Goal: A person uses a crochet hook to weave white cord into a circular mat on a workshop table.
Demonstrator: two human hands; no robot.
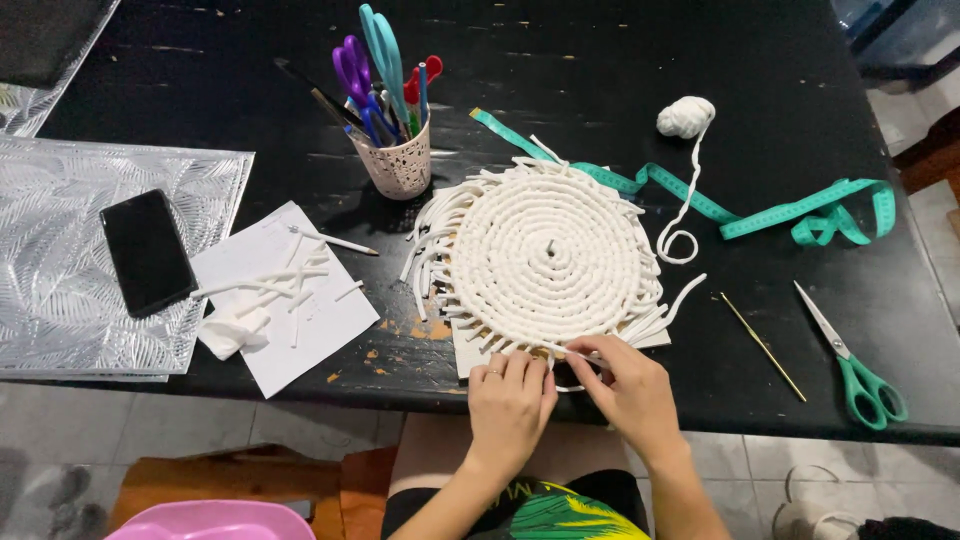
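A round white coiled rope mat (545, 255) with loose fringe ends lies on the black table (620, 70). My left hand (510, 400) presses on the mat's near edge with a ring on one finger. My right hand (630, 385) pinches a white cord strand (570, 352) at the same edge, fingertips nearly meeting those of the left hand. A small ball of white cord (686, 116) sits beyond the mat, its strand trailing down to a loop beside the coil.
A green tape measure (800, 212) snakes behind the mat. Green-handled scissors (858, 375) and a thin gold crochet hook (763, 346) lie right. A cup of pens and scissors (397, 150), paper with cord scraps (285, 290) and a black phone (147, 251) are left.
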